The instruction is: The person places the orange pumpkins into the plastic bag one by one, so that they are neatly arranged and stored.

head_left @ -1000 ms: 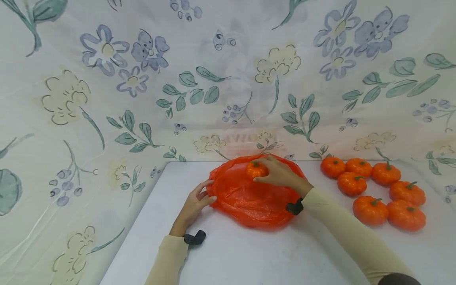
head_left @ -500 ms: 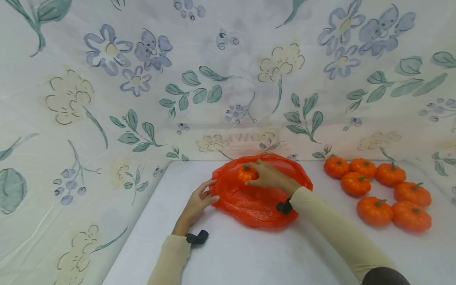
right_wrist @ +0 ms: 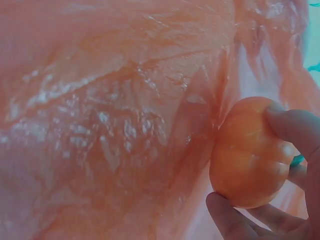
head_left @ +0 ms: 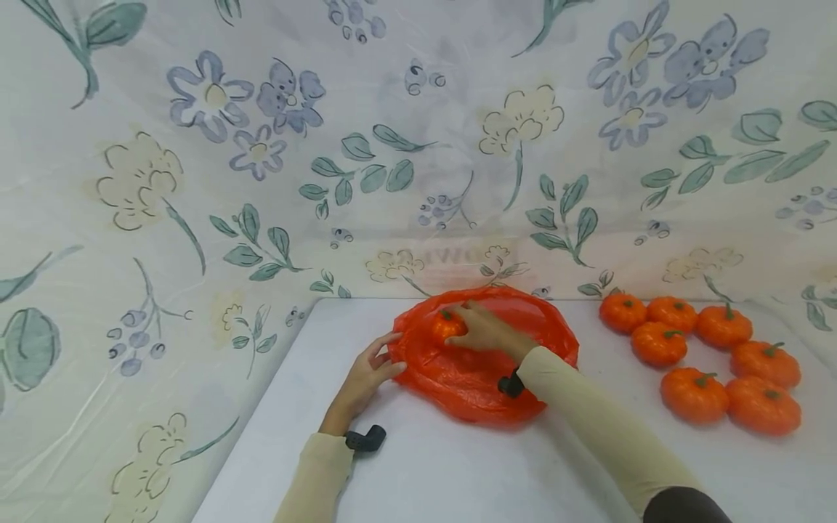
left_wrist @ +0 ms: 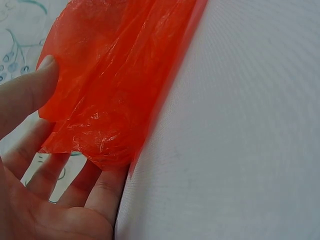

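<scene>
Red, thin plastic bag [head_left: 451, 396], mouth spread wide, lies on the smooth white table [head_left: 471, 472]; in the head view its far rim overlaps the table's back edge. The right hand [head_left: 487, 328] grips a small, ribbed orange pumpkin with a green stem [head_left: 447, 329] between thumb and fingers, inside the bag's outline; contact with the film cannot be confirmed. The left hand [head_left: 362, 374], thumb and fingers apart, touches the bag's left edge. Seven like orange pumpkins [head_left: 694, 396] stand at right, a strip of tabletop separating them from the bag. Wider tabletop extends in front.
</scene>
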`<state>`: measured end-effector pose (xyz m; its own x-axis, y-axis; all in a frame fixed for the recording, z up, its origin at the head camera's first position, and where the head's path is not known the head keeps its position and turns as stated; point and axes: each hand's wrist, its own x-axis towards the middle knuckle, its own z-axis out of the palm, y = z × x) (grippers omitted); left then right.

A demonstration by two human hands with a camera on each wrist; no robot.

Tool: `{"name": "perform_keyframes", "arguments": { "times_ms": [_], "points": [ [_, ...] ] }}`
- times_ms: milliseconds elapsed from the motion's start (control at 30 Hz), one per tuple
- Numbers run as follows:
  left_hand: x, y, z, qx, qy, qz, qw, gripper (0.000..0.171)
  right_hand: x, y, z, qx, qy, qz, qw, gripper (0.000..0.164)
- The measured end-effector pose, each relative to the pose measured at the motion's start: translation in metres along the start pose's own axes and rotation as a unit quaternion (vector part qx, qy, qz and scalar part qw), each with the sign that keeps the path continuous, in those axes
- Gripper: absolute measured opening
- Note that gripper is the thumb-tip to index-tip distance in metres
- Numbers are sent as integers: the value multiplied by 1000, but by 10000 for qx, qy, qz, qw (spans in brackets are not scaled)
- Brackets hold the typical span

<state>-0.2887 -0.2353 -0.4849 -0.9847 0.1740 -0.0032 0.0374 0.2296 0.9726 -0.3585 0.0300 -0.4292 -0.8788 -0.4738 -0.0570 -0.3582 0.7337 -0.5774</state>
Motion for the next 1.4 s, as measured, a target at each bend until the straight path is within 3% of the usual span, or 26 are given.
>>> {"name": "perform_keyframes", "arguments": {
  "times_ms": [300,867,1400],
  "points": [
    [1,-3,0,86,-36,-17,10000,56,9,-2,9,-11,94,98,9999,70],
    [0,-2,-1,-236,-70,81,9997,58,26,-2,27,213,627,314,9973,66],
    [-3,1,0,-228,-98,96,9996,58,32,3,38,139,875,51,9961,67]
  ]
}}
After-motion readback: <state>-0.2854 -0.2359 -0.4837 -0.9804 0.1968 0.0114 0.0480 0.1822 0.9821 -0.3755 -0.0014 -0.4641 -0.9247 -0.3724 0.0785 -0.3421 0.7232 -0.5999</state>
